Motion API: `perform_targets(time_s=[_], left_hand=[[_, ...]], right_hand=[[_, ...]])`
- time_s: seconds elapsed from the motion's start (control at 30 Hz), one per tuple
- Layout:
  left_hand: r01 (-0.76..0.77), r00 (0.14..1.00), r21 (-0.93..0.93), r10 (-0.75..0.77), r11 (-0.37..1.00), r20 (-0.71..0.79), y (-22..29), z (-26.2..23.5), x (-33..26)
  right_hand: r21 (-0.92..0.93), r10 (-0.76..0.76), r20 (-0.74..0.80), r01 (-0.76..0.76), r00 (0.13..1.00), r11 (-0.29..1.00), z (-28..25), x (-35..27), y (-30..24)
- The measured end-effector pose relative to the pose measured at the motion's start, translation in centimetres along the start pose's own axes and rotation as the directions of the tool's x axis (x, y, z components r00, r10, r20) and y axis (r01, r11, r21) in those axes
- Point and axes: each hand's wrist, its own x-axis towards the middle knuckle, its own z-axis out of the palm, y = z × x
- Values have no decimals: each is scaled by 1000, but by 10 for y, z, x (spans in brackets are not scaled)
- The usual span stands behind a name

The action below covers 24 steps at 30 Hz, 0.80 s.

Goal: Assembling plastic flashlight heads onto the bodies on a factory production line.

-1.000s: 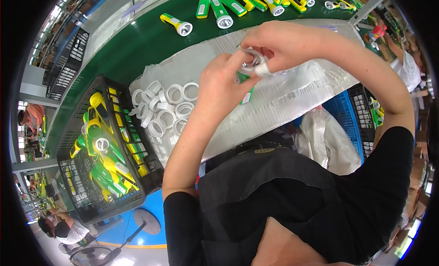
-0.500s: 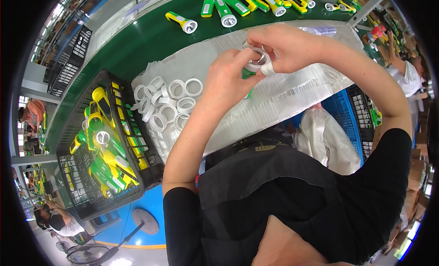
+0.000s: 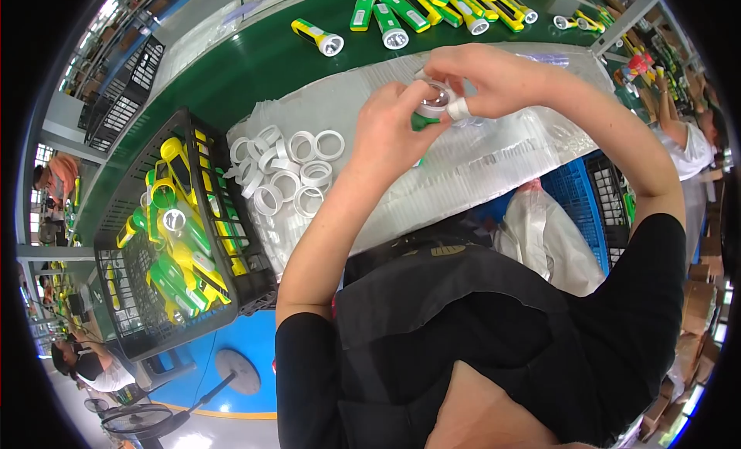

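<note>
Black crate [image 3: 135,252] is holding yellow-green flashlights [image 3: 181,248]; both hands, left [image 3: 390,132] and right [image 3: 482,78], are grasping a green flashlight [image 3: 432,109], its white-ringed lens facing up.

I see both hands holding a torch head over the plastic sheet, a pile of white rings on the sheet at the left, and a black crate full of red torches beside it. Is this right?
Not quite. The head view shows the torches in the black crate are yellow and green, not red. The rest holds: left hand and right hand hold the torch head over the plastic sheet, with white rings at the left.
</note>
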Motion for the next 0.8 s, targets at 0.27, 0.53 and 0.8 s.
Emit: perform_targets(time_s=[0.27,0.53,0.8], left_hand=[[1,1000,32,-2,999,15,1,-1,2],[0,1000,-72,1,997,15,-5,-3,2],[57,996,111,-49,992,-69,-3,12,-3]], right_hand=[[65,468,-10,-467,884,882,11,1,-14],[-104,94,-116,-106,989,989,21,7,7],[-315,536,-113,-542,837,779,29,24,-20]])
